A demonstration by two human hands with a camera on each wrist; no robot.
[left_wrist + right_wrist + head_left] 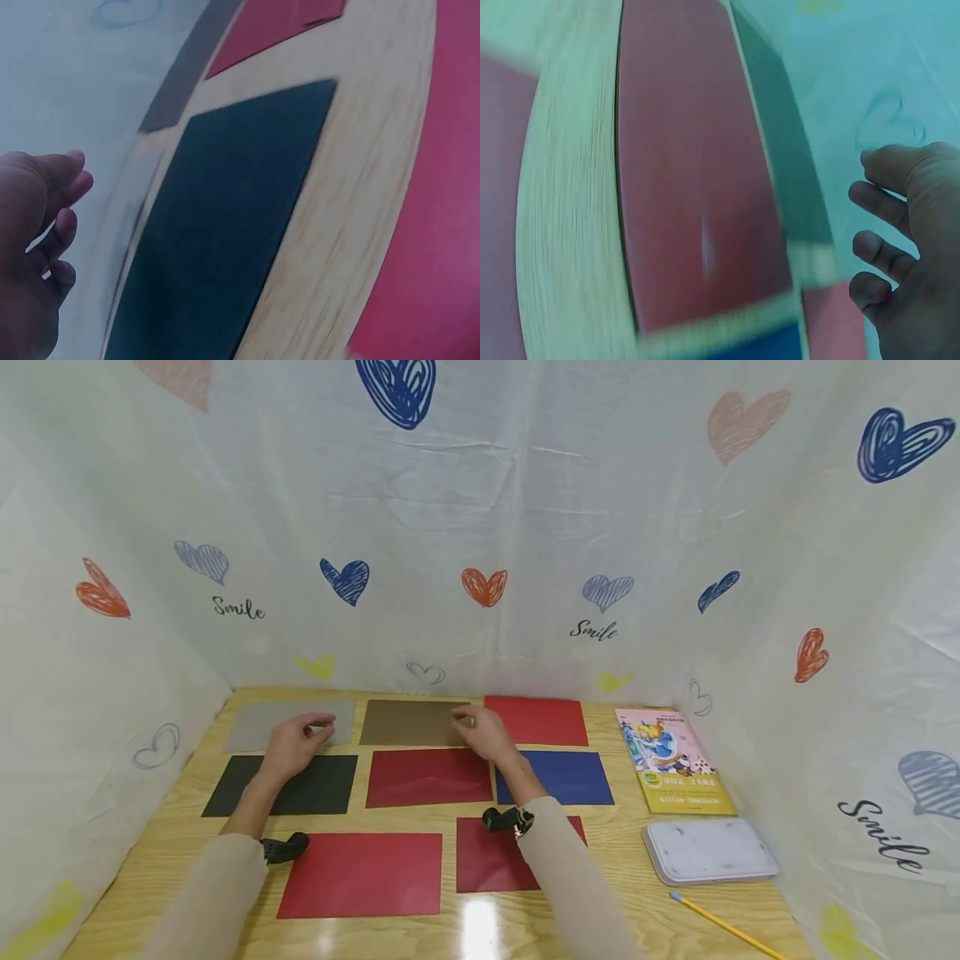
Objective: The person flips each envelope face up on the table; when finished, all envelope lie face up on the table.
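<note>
- Nearest on the wooden table (187,827) lie two red sheets — a large one (363,874) and a smaller one (487,853) partly under the right forearm; a yellow pencil (723,925) and a white tray (708,850) sit off to the right.
- The middle row holds a black sheet (315,785), a dark red sheet (427,777) and a blue sheet (573,777), laid side by side with bare wood between them.
- The far row, against the heart-printed cloth, has a grey sheet (258,724), a brown sheet (408,722) and a bright red sheet (543,720); a children's booklet (671,760) lies to the right of it.
- The left hand (294,745) rests at the near right corner of the grey sheet, fingers loosely curled, fingertips on or just above it — a pinch cannot be told.
- The right hand (483,732) sits at the right edge of the brown sheet, fingers bent toward that edge; whether it actually grips the sheet is not clear. Both wrist views are blurred.
- By my reading, the step in hand is working on the far row: each hand is addressing its own sheet. The next move calls for getting fingertips under a thin flat edge, which is fiddly on a smooth table, and for not dragging the neighbouring sheets out of line.
</note>
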